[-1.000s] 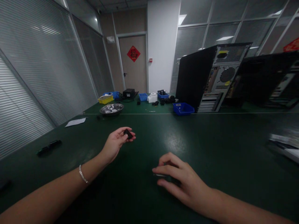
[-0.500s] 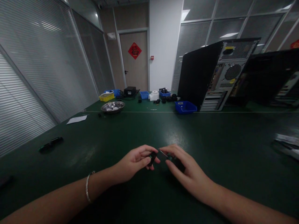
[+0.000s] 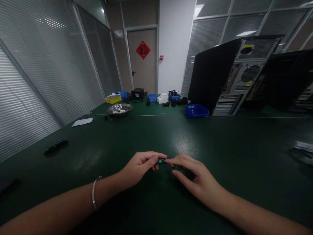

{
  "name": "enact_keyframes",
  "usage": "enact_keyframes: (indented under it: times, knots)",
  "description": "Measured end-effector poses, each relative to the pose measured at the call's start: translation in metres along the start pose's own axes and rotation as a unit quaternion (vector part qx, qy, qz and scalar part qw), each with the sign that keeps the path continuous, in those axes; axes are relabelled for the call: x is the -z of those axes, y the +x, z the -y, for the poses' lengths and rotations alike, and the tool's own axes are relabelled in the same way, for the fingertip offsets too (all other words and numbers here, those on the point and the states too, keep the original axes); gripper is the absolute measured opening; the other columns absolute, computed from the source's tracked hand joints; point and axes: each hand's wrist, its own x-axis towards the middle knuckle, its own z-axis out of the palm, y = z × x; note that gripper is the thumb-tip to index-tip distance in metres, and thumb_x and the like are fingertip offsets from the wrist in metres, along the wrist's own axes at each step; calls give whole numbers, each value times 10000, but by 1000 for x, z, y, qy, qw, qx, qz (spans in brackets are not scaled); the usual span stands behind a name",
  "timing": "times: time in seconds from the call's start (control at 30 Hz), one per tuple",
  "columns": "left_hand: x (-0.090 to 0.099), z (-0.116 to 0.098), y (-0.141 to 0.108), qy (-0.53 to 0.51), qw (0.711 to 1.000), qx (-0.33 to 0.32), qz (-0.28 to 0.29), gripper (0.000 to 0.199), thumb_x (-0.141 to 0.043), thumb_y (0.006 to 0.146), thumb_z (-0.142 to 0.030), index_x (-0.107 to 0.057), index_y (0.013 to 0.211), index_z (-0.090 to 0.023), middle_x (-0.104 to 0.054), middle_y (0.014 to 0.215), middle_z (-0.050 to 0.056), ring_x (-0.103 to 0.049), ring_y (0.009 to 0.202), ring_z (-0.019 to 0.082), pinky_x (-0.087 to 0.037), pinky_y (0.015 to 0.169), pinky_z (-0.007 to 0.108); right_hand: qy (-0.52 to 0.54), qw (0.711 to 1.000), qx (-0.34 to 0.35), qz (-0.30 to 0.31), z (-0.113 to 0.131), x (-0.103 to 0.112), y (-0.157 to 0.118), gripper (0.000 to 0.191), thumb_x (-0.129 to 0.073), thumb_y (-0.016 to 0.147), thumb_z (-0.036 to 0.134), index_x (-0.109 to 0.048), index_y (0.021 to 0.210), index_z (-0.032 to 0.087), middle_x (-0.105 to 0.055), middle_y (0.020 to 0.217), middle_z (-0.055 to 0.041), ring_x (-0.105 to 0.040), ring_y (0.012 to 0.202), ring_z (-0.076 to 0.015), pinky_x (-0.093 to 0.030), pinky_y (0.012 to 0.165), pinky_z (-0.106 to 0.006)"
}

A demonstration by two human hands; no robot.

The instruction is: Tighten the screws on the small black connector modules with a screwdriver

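Between the thumb and fingers of my left hand (image 3: 140, 169) is a small black part with a green circuit board (image 3: 160, 161). My fingers cover much of it, so its full shape is hidden. My right hand (image 3: 199, 178) is closed around a small screwdriver (image 3: 171, 165); its thin metal shaft shows, while the handle is mostly hidden in the palm. The shaft's tip is at the right end of the black part, and my right index finger reaches to that same end. Whether the tip touches it I cannot tell. Both hands are above the green table (image 3: 137, 137).
A black-and-green part (image 3: 55, 147) and a white paper (image 3: 82, 122) lie to the left. Farther back are a metal dish (image 3: 119, 110), a yellow bin (image 3: 113, 99), a blue bin (image 3: 197, 111) and a white housing (image 3: 162, 98). A computer tower (image 3: 217, 75) stands at right.
The black part has turned in my left hand, so its green board now shows. The screwdriver and my right index finger have come up against its right end. The view has shifted slightly.
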Motion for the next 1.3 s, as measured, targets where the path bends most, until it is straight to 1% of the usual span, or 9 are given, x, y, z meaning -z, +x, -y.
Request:
enact_keyframes:
  times: [0.1,0.17,0.3,0.4,0.53,0.73,0.97,1.13,1.3]
  knots:
    - [-2,2,0,-59,998,-7,22,320,-650,828,-169,-643,1147,-189,-672,1145,68,-611,1010,187,-447,906,335,7,1000,2,-2,3,1,1,362,-553,913,113,-598,1240,263,-629,1074,-54,-606,978,-185,-499,852,-323]
    - [-3,3,0,-66,997,-18,16,322,-681,794,-122,-639,1107,-182,-673,1136,66,-606,1069,201,-443,943,347,8,1000,0,-1,4,1,1,361,-551,913,113,-602,1239,257,-632,1055,-58,-610,962,-186,-503,841,-325]
    - [-3,5,1,-14,999,-46,-3,211,-635,841,-150,-646,1050,-166,-695,1061,72,-634,1017,206,-470,924,364,2,1000,-1,-5,3,0,0,356,-550,915,124,-605,1243,253,-631,1040,-63,-612,956,-191,-504,836,-330]
    - [-2,3,-1,57,996,-68,-17,215,-623,855,-179,-667,1066,-171,-688,1087,79,-622,1038,215,-464,948,367,-1,1000,-1,-6,1,0,0,350,-547,919,138,-605,1244,253,-635,1045,-65,-615,957,-195,-507,836,-335]
    - [-1,-1,-3,146,985,-90,-36,214,-632,855,-223,-691,1057,-184,-693,1064,76,-623,1016,222,-475,928,360,5,1000,3,-3,2,0,0,342,-545,921,150,-608,1240,256,-643,1047,-69,-620,942,-201,-516,823,-344]
    - [-2,-6,-5,159,982,-92,-35,216,-627,861,-239,-699,1061,-197,-708,1057,71,-636,1006,222,-486,916,354,17,1000,1,1,4,2,1,316,-541,930,171,-623,1224,251,-660,1027,-71,-626,932,-204,-517,810,-347]
    - [-1,-2,-4,155,982,-98,-31,220,-641,857,-251,-699,1061,-194,-712,1055,68,-646,983,211,-493,899,332,26,1000,1,2,4,2,3,304,-541,927,165,-637,1207,235,-667,990,-70,-627,897,-197,-507,786,-338]
    - [-2,-5,-4,197,973,-116,-39,213,-638,861,-237,-708,1059,-200,-723,1028,63,-654,967,208,-494,876,317,27,999,21,-7,3,1,2,302,-550,917,146,-648,1193,218,-668,971,-75,-631,891,-193,-511,785,-329]
    - [-3,-9,-6,228,965,-125,-46,214,-630,865,-228,-711,1063,-216,-726,1032,58,-656,973,210,-492,882,319,27,1000,14,-8,4,2,3,295,-553,916,154,-659,1182,227,-674,974,-76,-635,886,-193,-521,777,-329]
